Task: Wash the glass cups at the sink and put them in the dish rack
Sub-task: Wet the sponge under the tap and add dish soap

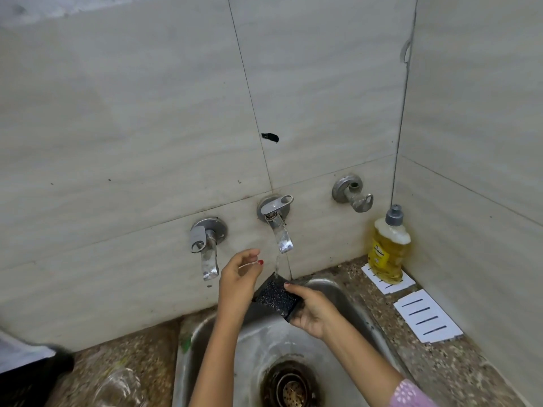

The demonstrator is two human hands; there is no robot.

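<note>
Showing only as a blur on the counter (152, 345) left of the sink (252, 342), a glass cup (123, 384) is well apart from both hands; the right hand (311, 314) grips a dark sponge (273, 298) under water from the middle tap (282, 235); the left hand (239, 279) hangs just beside the sponge, fingers loosely curved, holding nothing; a soap bottle (388, 251) stands in the right corner.

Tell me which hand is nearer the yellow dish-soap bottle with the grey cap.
Right. The right hand, holding a dark scrub sponge, is left of and below the yellow dish-soap bottle; the left hand is farther left, past the running metal tap.
</note>
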